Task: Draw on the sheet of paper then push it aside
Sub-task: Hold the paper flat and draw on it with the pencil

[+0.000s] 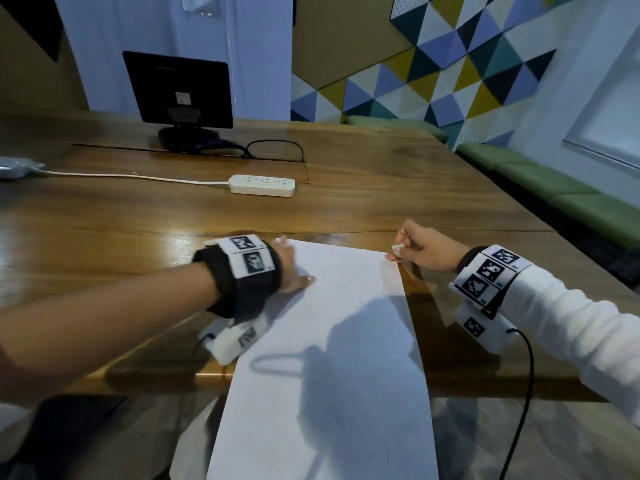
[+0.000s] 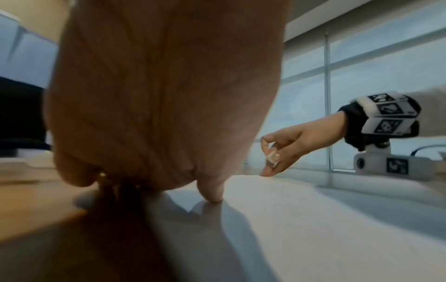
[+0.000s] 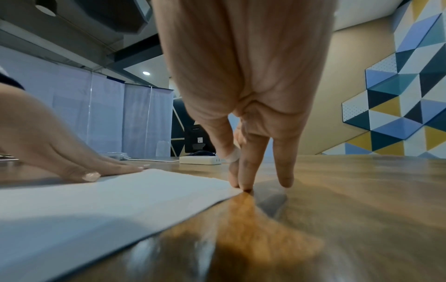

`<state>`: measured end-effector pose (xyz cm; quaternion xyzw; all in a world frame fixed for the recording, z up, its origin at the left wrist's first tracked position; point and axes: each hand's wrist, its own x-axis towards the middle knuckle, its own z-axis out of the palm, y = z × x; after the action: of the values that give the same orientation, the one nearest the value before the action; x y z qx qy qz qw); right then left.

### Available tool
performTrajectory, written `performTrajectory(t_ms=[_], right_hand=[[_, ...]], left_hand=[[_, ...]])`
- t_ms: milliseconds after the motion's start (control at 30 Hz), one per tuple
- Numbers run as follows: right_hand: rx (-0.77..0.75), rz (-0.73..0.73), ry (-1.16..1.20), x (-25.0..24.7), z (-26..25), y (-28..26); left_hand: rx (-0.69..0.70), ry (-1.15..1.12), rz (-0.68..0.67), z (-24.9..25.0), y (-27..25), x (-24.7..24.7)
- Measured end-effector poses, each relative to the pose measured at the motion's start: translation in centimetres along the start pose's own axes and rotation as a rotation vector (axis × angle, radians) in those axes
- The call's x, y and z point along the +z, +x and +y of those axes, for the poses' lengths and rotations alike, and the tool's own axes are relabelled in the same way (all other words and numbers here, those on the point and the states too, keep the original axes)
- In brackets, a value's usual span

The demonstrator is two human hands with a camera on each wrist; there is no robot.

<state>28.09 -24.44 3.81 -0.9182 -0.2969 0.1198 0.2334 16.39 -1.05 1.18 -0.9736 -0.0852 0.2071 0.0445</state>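
Observation:
A blank white sheet of paper lies on the wooden table, and its near end hangs over the table's front edge. My left hand lies flat on the sheet's far left corner, fingers straight, thumb tip pressing the paper. My right hand stands at the far right corner. Its straight fingertips touch the tip of the paper, and the thumb rests against the bent index finger. No pen or pencil shows in any view.
A white power strip with its cord lies farther back on the table. Behind it a black monitor stands on its base with a dark cable. A green bench runs along the right wall past the table's edge.

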Motion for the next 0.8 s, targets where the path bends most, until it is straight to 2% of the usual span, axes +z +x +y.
performTrajectory(t_ms=[67, 167, 233, 333, 433, 533, 633, 767, 800], right_hand=[[-0.01, -0.022, -0.015, -0.4, -0.3, 0.4], [-0.086, 0.051, -0.053, -0.4, -2.5, 1.2], [-0.167, 0.054, 0.004, 0.3, -5.1, 1.8], [-0.243, -0.006, 0.066, 2.5, -9.3, 3.5], [-0.235, -0.075, 0.059, 5.0, -11.8, 5.8], [-0.2, -0.126, -0.018, 6.9, -13.0, 7.4], [-0.217, -0.099, -0.093, 7.5, -13.8, 7.7], [-0.262, -0.254, -0.022, 8.0, -14.3, 6.9], [-0.261, -0.25, -0.018, 8.1, -14.4, 7.1]], left_hand=[[-0.049, 0.043, 0.003, -2.9, -0.6, -0.2], [0.06, 0.061, 0.026, -6.1, -1.9, -0.9], [0.131, 0.047, 0.037, -7.3, -2.3, -1.4], [0.208, 0.064, 0.008, -7.6, -2.0, -2.1], [0.241, 0.085, -0.036, -7.3, -1.0, -2.4], [0.238, 0.152, -0.086, -7.1, 0.0, -1.9], [0.245, 0.158, -0.095, -7.3, 0.6, -1.6], [0.234, 0.161, -0.103, -7.3, 0.9, -1.5], [0.232, 0.159, -0.104, -7.3, 0.9, -1.5]])
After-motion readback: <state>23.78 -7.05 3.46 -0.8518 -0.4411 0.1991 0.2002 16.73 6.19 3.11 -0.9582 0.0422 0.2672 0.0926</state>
